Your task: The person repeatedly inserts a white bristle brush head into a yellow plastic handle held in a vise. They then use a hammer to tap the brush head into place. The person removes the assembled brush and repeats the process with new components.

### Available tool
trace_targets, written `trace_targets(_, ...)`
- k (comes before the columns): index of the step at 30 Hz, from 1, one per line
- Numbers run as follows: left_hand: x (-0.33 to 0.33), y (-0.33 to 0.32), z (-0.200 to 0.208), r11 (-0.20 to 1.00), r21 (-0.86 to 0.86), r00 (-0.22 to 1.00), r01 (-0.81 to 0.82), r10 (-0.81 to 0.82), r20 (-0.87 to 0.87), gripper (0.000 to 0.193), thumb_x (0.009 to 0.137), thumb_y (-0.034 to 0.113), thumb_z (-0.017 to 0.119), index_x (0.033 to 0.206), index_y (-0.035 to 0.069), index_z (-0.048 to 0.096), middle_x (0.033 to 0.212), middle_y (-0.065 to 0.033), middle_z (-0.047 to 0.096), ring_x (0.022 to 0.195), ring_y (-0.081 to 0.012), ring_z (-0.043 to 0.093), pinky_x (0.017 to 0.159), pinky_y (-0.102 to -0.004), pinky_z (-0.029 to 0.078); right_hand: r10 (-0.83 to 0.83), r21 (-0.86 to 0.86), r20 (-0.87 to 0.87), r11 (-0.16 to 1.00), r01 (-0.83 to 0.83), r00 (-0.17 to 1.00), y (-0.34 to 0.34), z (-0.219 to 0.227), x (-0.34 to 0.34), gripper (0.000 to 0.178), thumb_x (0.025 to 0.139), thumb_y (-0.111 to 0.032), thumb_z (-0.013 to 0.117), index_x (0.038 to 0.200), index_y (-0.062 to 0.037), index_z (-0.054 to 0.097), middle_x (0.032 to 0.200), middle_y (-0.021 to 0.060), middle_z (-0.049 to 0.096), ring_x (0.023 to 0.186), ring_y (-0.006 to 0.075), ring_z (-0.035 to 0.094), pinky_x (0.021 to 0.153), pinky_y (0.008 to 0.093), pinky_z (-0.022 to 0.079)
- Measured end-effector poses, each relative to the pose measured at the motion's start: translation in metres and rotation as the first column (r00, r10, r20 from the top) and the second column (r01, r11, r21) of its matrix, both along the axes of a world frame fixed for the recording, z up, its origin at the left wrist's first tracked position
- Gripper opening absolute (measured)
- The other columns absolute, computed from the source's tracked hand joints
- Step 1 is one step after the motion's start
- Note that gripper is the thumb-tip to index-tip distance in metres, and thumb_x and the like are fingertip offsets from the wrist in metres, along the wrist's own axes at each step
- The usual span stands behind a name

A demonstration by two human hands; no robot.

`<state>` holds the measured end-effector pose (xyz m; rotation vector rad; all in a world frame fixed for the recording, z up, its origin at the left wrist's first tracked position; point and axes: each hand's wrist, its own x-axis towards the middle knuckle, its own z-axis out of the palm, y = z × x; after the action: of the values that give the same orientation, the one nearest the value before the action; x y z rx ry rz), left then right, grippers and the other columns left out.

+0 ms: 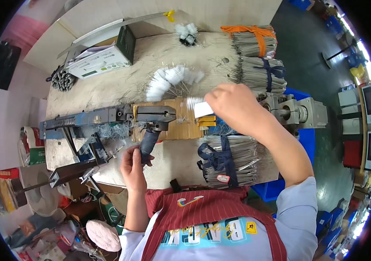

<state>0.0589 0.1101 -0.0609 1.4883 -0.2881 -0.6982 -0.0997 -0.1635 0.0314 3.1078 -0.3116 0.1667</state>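
My left hand [134,168] is wrapped round a dark, thick handle [149,142] below the clamp-like jaws [161,114] of a long metal bench machine. Beyond those jaws, to the right, my right hand [235,104] is closed on a white-bristled brush [193,103]; a flat white piece [203,109] shows under its fingers. The fingers hide part of the brush. Behind the machine lies a fanned row of white-bristled wire brushes [168,80]. Brown cardboard [185,124] sits under the jaws, beside yellow blocks [207,121].
Tied bundles of metal wires lie at the right: one with an orange tie [255,39], one with a navy tie [261,71], another nearer me [242,158]. A motor-like metal unit [305,112] stands at the right edge. A cardboard box [100,58] is at the far left.
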Motion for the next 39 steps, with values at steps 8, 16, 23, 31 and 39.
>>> trace_targets(8, 0.005, -0.008, -0.010, 0.999, -0.017, 0.997, 0.036, -0.037, -0.065, 0.025, 0.101, 0.018, 0.050, 0.114, -0.003, 0.053, 0.090, -0.0119, 0.064, 0.072, -0.0184, 0.065, 0.060, -0.0282, 0.048, -0.268, 0.344, 0.032, 0.907, 0.241, 0.963, -0.022, -0.037, 0.067, 0.013, 0.080, -0.009, 0.057, 0.080, -0.0011, 0.067, 0.083, 0.0192, 0.068, 0.080, 0.0356, 0.068, 0.066, 0.0474, 0.055)
trace_targets(16, 0.003, -0.002, -0.009, 1.000, 0.006, 0.996, 0.026, -0.025, -0.084, 0.025, 0.101, 0.018, 0.050, 0.115, -0.003, 0.054, 0.091, -0.0099, 0.063, 0.074, -0.0173, 0.064, 0.063, -0.0275, 0.048, -0.313, 0.536, 0.257, 0.834, 0.135, 0.914, 0.007, -0.006, 0.020, 0.010, 0.085, -0.012, 0.063, 0.089, -0.0023, 0.061, 0.081, 0.0176, 0.064, 0.079, 0.0379, 0.063, 0.067, 0.0464, 0.049)
trace_targets(23, 0.001, -0.001, -0.017, 0.965, 0.116, 0.967, 0.234, -0.244, 0.075, 0.034, 0.093, 0.009, 0.062, 0.123, -0.005, 0.051, 0.100, -0.0091, 0.061, 0.081, -0.0142, 0.061, 0.069, -0.0275, 0.049, -0.554, 0.473, -0.160, 0.684, 0.556, 0.817, 0.051, 0.009, -0.158, 0.016, 0.084, -0.015, 0.067, 0.092, -0.0019, 0.061, 0.082, 0.0173, 0.063, 0.075, 0.0365, 0.063, 0.065, 0.0426, 0.048)
trace_targets(31, 0.000, -0.005, 0.006, 0.951, 0.281, 0.772, 0.126, -0.272, 0.574, 0.025, 0.095, 0.004, 0.057, 0.118, -0.005, 0.055, 0.107, -0.0114, 0.063, 0.096, -0.0178, 0.060, 0.085, -0.0297, 0.047, -0.595, 0.550, 0.030, 0.681, 0.484, 0.803, 0.069, -0.028, -0.195, 0.015, 0.077, -0.005, 0.068, 0.090, -0.0006, 0.061, 0.080, 0.0131, 0.064, 0.072, 0.0320, 0.063, 0.063, 0.0377, 0.049)
trace_targets(39, -0.073, -0.093, 0.091, 0.644, 0.285, 0.310, 0.710, -0.650, 0.694, 0.030, 0.095, 0.010, 0.056, 0.122, -0.002, 0.056, 0.110, -0.0191, 0.065, 0.099, -0.0275, 0.063, 0.088, -0.0367, 0.048, -0.313, 0.488, 0.386, 0.868, 0.096, 0.868, 0.043, 0.039, -0.151, 0.028, 0.067, -0.002, 0.070, 0.094, -0.0019, 0.063, 0.087, 0.0107, 0.067, 0.077, 0.0313, 0.065, 0.065, 0.0372, 0.051)
